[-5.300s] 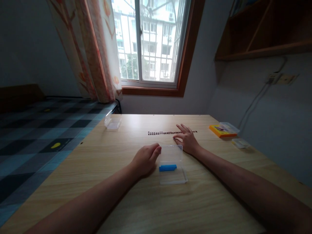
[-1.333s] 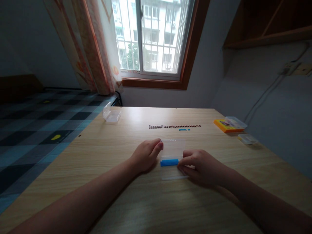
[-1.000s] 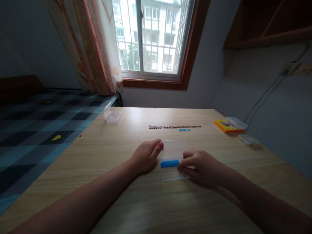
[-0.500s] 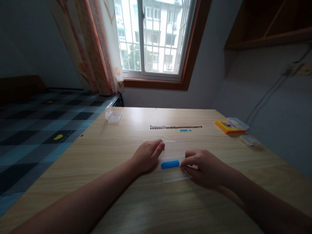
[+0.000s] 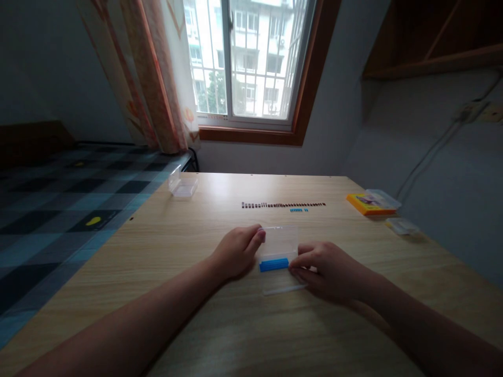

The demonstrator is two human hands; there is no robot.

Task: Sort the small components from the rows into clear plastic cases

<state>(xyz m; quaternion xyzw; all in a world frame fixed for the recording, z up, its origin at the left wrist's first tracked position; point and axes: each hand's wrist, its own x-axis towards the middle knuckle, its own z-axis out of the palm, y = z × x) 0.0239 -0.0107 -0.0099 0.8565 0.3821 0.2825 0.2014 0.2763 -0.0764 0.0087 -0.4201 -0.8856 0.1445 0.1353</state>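
Note:
An open clear plastic box (image 5: 280,242), lid raised, stands on the table in front of me. Along its fold lies a bundle of bright blue strips (image 5: 274,265), probably plastic. My left hand (image 5: 239,248) grips the upper left edge of the raised lid between thumb and fingers. At the box's right side, my right hand (image 5: 320,267) is closed, its thumb and index fingertips against the right end of the blue strips. Whether those fingertips also press on the box wall, I cannot tell.
Beyond the box runs a row of small dark pieces (image 5: 283,205), with several small blue pieces (image 5: 298,210) before it. Another open clear box (image 5: 184,187) stands far left. A yellow-orange box (image 5: 367,205) and a small clear case (image 5: 403,226) lie right on the wooden table (image 5: 196,324).
My right fingertips have shifted slightly left, up to the end of the blue strips. The left hand and the box stay almost where they were.

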